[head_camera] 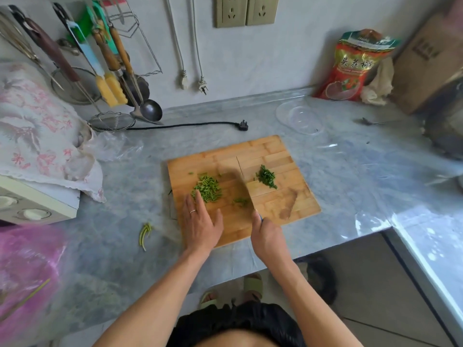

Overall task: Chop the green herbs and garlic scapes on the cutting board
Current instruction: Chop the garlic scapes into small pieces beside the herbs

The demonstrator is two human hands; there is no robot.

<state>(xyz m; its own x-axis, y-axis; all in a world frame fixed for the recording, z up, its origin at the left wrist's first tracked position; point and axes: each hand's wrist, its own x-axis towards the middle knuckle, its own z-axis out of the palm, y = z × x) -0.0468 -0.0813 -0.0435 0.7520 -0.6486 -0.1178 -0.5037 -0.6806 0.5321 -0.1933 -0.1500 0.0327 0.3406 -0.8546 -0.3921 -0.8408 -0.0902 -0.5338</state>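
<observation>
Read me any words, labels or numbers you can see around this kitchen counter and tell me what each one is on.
"头茬枸杞": large yellow characters on the red and green food bag against the wall; the last character is partly cut off, so that reading is a best guess.
Smaller print on the same bag: too small and blurred to read.
Dark printing on the cardboard box at the right: blurred, unreadable.
Nothing else carries readable text.

Warm honey-brown bamboo cutting board (270,151) in striped strips, sitting on a pale grey-blue marbled countertop (350,159), with a light green pile of chopped garlic scapes (208,187) and a darker green heap of minced herbs (266,177) on it. Off left there's a white cloth printed with pink flowers (37,136) and a blurred magenta plastic bag (27,266). At the back, a red and green printed packet (355,66) stands against the grey wall (250,58).
</observation>
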